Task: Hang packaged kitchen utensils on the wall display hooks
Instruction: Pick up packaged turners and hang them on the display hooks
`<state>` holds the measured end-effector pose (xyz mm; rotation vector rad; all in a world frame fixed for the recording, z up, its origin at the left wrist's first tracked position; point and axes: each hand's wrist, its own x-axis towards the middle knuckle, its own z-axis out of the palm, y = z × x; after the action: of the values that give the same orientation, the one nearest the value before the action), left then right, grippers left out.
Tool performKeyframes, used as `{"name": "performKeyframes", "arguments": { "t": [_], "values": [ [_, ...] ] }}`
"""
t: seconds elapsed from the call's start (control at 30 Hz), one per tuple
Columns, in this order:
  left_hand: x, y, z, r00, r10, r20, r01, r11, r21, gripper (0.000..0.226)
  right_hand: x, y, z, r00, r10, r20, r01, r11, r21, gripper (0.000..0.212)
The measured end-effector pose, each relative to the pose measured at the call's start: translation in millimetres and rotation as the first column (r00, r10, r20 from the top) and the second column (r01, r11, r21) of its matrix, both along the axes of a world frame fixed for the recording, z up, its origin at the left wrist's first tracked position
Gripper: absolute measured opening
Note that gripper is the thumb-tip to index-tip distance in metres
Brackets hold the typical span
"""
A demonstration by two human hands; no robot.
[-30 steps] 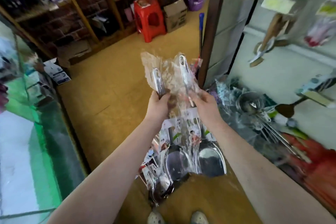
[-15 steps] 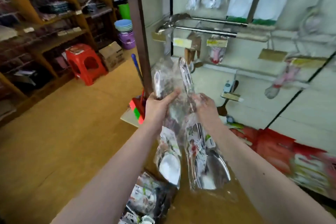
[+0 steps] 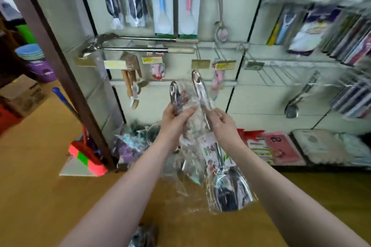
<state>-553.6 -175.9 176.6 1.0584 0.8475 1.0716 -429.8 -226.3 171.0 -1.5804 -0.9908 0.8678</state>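
Both hands hold steel kitchen utensils in clear plastic sleeves in front of the wall display. My left hand (image 3: 174, 121) grips the handle of one packaged utensil (image 3: 174, 94), whose lower end hangs blurred behind my forearm. My right hand (image 3: 222, 126) grips the shaft of a packaged steel spatula (image 3: 230, 190), handle tip up, broad blade down. Just above the two handle tips, wire hooks with price tags (image 3: 200, 64) stick out of the white wall panel (image 3: 261, 98).
Other utensils hang on the wall: tongs (image 3: 140, 44), rice paddles (image 3: 164, 12), a ladle (image 3: 293, 106), brushes. A brown post (image 3: 60, 66) stands at left with a broom (image 3: 86, 154) at its foot. Packaged goods lie along the wall base and at my feet on the yellow floor.
The view has swung up and right from the floor to the wall display. Both hands have stayed on the two packaged utensils and carried them up toward the hooks.
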Motion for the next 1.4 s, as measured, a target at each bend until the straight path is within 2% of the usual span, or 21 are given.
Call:
{"name": "performKeyframes", "arguments": {
  "t": [0.13,0.27,0.33,0.37,0.47,0.5,0.53,0.63,0.77,0.9,1.0,1.1,1.17,1.23,1.33,1.4],
  "values": [
    [55,-21,11,0.998,-0.056,-0.031,0.058,0.997,0.049,0.010,47,-27,7,1.000,0.017,0.014,-0.017,1.000,0.019,0.046],
    [124,-45,16,0.994,-0.078,-0.081,0.087,0.990,0.109,0.009,105,-59,14,0.999,0.041,0.035,-0.043,0.998,0.049,0.022],
    [165,-60,16,0.991,-0.082,-0.108,0.095,0.987,0.127,0.008,138,-77,17,0.999,0.031,0.022,-0.033,0.997,0.071,0.019],
    [185,-70,18,0.987,-0.089,-0.130,0.107,0.985,0.132,0.007,156,-85,16,0.999,0.028,0.018,-0.030,0.997,0.072,0.022],
    [243,-96,19,0.977,-0.124,-0.173,0.148,0.979,0.139,0.006,211,-110,12,1.000,-0.007,-0.019,0.009,0.995,0.096,0.061],
    [261,-104,19,0.975,-0.134,-0.175,0.158,0.978,0.136,0.006,231,-118,8,0.999,-0.006,-0.041,0.011,0.995,0.103,0.066],
    [279,-112,18,0.974,-0.143,-0.177,0.166,0.978,0.125,0.006,249,-127,5,0.998,-0.008,-0.056,0.014,0.995,0.103,0.064],
    [325,-133,15,0.965,-0.181,-0.192,0.198,0.977,0.078,0.006,299,-149,-4,0.996,-0.026,-0.082,0.035,0.993,0.114,0.040],
    [378,-156,5,0.948,-0.235,-0.216,0.243,0.970,0.009,0.008,349,-170,-12,0.996,-0.082,-0.048,0.089,0.981,0.170,0.020],
    [419,-169,-3,0.939,-0.267,-0.217,0.274,0.962,0.000,0.007,387,-184,-17,0.988,-0.142,-0.057,0.150,0.971,0.186,0.017],
    [440,-169,-8,0.934,-0.285,-0.215,0.296,0.955,0.024,0.022,408,-187,-25,0.983,-0.166,-0.073,0.177,0.966,0.190,0.015],
    [462,-158,-12,0.924,-0.301,-0.236,0.324,0.944,0.064,0.009,432,-181,-30,0.979,-0.188,-0.080,0.200,0.962,0.185,0.006],
    [476,-147,-12,0.914,-0.315,-0.256,0.347,0.934,0.090,0.001,450,-175,-27,0.978,-0.203,-0.047,0.208,0.967,0.150,0.013],
    [491,-130,-14,0.915,-0.312,-0.256,0.343,0.935,0.088,0.003,470,-162,-18,0.966,-0.258,-0.034,0.260,0.955,0.145,0.022],
    [514,-100,-17,0.896,-0.340,-0.284,0.371,0.927,0.062,0.010,505,-136,7,0.898,-0.440,-0.021,0.437,0.885,0.157,0.027],
    [529,-82,-19,0.873,-0.375,-0.311,0.412,0.909,0.058,0.011,527,-115,24,0.888,-0.460,0.006,0.451,0.873,0.184,0.033]
  ]
}}
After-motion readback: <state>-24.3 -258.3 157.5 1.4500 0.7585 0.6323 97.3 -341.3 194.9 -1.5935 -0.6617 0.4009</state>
